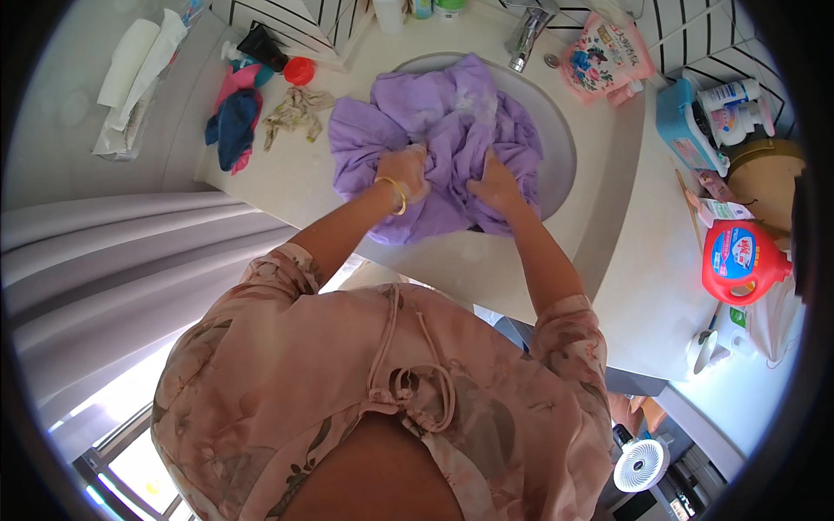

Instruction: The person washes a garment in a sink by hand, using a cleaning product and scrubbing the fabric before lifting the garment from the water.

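A wet purple cloth (417,98) lies bunched over the washbasin (557,153) and spills across the counter at its left and front. White suds cling to its upper part. My left hand (405,170), with a gold bangle at the wrist, is closed on folds near the middle of the cloth. To the right, my right hand (496,185) grips another part of it, thumb on top. Cloth hides the fingertips of both hands and most of the basin's inside.
A chrome faucet (531,36) stands behind the basin. Beside it is a pink refill pouch (606,58). A crumpled beige cloth (296,112), a red lid (299,71) and a dark blue cloth (234,127) are at left. On the right counter lies a red detergent bottle (739,260).
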`<action>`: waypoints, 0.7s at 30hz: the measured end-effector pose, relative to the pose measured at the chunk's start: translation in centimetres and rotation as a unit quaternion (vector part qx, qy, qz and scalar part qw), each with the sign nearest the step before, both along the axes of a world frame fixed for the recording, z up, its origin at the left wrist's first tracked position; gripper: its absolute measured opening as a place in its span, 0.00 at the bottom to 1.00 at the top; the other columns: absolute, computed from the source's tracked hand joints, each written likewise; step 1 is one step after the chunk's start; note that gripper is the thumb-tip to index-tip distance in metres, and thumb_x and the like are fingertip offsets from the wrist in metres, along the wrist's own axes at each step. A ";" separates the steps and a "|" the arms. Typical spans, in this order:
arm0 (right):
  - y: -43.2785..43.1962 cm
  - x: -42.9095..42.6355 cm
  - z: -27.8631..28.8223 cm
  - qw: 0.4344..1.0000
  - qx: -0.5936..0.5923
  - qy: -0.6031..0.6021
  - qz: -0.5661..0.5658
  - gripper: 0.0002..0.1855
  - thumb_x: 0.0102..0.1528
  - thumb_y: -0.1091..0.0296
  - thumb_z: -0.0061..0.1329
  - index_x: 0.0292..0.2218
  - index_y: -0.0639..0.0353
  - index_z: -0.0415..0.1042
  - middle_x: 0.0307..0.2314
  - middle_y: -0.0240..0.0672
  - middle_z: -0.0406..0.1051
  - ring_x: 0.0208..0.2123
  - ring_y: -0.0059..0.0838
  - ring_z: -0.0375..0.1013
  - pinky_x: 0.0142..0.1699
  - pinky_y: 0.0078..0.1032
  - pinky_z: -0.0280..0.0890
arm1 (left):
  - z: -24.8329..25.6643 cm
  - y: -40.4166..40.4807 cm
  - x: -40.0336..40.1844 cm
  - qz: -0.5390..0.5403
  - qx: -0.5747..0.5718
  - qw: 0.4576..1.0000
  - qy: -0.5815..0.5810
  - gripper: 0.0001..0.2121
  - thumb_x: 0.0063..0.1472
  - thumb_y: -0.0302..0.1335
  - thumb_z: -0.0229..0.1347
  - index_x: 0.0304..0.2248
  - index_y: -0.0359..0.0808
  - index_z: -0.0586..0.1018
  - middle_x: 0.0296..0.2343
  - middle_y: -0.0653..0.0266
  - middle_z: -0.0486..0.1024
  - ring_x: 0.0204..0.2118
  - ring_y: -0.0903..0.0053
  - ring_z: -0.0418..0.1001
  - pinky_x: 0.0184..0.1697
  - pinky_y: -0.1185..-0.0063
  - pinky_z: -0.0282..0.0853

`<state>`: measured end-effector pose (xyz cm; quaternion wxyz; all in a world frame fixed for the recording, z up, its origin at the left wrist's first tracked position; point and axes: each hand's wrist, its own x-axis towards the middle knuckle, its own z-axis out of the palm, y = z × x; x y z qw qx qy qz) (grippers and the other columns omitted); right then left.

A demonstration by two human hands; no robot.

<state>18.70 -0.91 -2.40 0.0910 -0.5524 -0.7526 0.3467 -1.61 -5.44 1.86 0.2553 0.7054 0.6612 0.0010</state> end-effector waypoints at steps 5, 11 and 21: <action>1.7 4.9 5.8 0.911 -0.332 0.231 -0.080 0.25 0.42 0.65 0.44 0.42 0.68 0.62 0.33 0.38 0.69 0.37 0.31 0.67 0.42 0.23 0.60 | 2.1 1.1 -4.1 0.168 -0.047 0.902 -0.395 0.24 0.43 0.27 0.53 0.43 0.31 0.67 0.35 0.53 0.70 0.37 0.66 0.69 0.42 0.74 0.64; 2.7 2.7 5.6 0.694 -0.326 0.570 -0.294 0.23 0.42 0.65 0.44 0.40 0.69 0.64 0.33 0.38 0.67 0.36 0.29 0.66 0.42 0.22 0.60 | -4.3 1.9 -6.2 0.311 -0.191 0.509 -0.779 0.18 0.49 0.25 0.48 0.41 0.28 0.68 0.37 0.53 0.70 0.40 0.65 0.69 0.45 0.74 0.64; -5.2 -11.3 2.4 0.928 0.332 0.163 -0.034 0.17 0.39 0.61 0.47 0.27 0.67 0.66 0.39 0.54 0.61 0.43 0.53 0.58 0.48 0.42 0.52 | -6.4 3.9 -3.8 0.413 -0.255 0.477 -0.733 0.16 0.54 0.32 0.45 0.39 0.31 0.70 0.38 0.54 0.69 0.40 0.67 0.68 0.46 0.74 0.62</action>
